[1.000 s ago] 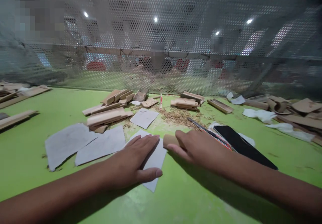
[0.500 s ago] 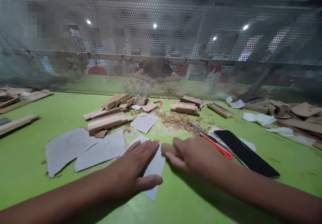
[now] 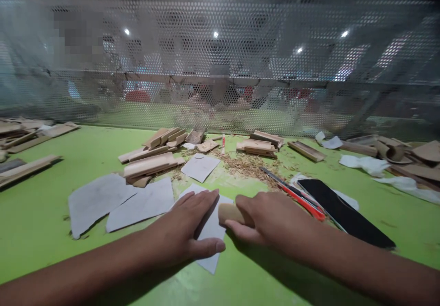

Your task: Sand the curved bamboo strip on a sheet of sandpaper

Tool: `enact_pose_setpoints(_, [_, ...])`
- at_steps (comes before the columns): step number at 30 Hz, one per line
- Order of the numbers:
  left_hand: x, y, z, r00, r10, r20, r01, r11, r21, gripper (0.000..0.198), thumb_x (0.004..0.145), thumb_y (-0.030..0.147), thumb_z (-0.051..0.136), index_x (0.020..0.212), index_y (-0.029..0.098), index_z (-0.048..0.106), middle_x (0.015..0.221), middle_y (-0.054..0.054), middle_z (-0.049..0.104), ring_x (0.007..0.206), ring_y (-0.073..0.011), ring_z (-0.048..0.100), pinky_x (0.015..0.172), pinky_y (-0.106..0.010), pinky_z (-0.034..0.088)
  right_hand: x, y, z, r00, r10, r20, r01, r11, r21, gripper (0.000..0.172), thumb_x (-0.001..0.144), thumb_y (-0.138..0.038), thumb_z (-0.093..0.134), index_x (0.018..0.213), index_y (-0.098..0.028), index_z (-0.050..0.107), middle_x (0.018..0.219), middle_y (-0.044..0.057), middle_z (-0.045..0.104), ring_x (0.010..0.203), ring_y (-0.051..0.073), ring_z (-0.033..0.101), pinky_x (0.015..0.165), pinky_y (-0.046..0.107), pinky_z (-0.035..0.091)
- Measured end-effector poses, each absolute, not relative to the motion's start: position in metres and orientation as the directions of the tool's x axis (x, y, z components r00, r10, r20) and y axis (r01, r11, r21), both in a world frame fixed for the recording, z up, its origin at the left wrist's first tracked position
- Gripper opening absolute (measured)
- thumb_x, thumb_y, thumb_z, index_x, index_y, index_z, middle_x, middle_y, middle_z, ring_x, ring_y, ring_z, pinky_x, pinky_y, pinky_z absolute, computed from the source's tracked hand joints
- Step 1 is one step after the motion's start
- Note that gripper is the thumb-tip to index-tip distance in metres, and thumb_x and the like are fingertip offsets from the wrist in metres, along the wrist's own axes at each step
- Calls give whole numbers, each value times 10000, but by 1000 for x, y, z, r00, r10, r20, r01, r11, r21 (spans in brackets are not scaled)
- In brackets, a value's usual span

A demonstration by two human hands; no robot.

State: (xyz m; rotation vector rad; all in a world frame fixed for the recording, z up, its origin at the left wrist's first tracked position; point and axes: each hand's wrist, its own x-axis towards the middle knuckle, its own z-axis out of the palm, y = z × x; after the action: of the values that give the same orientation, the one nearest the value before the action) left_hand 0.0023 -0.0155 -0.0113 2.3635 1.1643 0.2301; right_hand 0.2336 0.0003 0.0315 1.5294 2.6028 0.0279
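Note:
A sheet of whitish paper, perhaps sandpaper (image 3: 210, 259), lies on the green tabletop under my left hand (image 3: 189, 223). That hand rests flat on it with the thumb stretched out. My right hand (image 3: 264, 216) is closed around a short, rounded piece of light bamboo or wood (image 3: 227, 213), whose near end sticks out toward my left hand over the sheet's right edge. Most of the piece is hidden in my fingers. Left of my hands lie two torn whitish sheets (image 3: 98, 200), and a smaller square sheet (image 3: 200, 168) lies beyond.
Split bamboo pieces (image 3: 153, 164) are piled at back left, more (image 3: 257, 147) at back right. Shavings (image 3: 245, 164) spread between them. An orange-handled cutter (image 3: 302, 203) and a black phone (image 3: 347, 212) lie right of my right hand. A perforated metal screen (image 3: 192, 58) closes the back.
My right hand has shifted slightly toward me and right with the bamboo piece, more of which shows now. My left hand stays on the sheet. The whole view has shifted slightly.

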Motion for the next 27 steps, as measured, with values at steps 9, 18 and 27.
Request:
enact_pose_setpoints(9, [3, -15, -14, 620, 783, -52, 699, -520, 491, 904, 929, 594, 676, 1631, 174, 289, 1655, -189, 351, 1517, -426, 300, 1239, -644, 174, 236, -6, 21, -500, 866, -23, 856, 498, 139, 347, 1005, -479, 529, 938, -187, 705, 721, 91, 767, 577, 241, 681, 505, 321, 154])
enact_pose_setpoints(18, [3, -13, -21, 615, 787, -52, 696, -511, 504, 1011, 927, 591, 662, 1667, 166, 120, 1690, -198, 256, 1529, -402, 285, 1248, -625, 158, 226, -4, 28, -489, 872, -40, 869, 490, 68, 355, 997, -483, 533, 898, -183, 695, 735, 93, 759, 613, 249, 692, 501, 320, 142])
enact_pose_setpoints(27, [0, -11, -33, 626, 779, 33, 640, -538, 548, 1133, 907, 614, 662, 1674, 143, -27, 1656, -208, 340, 1497, -414, 333, 1230, -611, 208, 226, -9, 23, -561, 826, -57, 824, 564, 60, 273, 964, -448, 590, 898, -215, 716, 691, 61, 753, 545, 216, 640, 506, 301, 189])
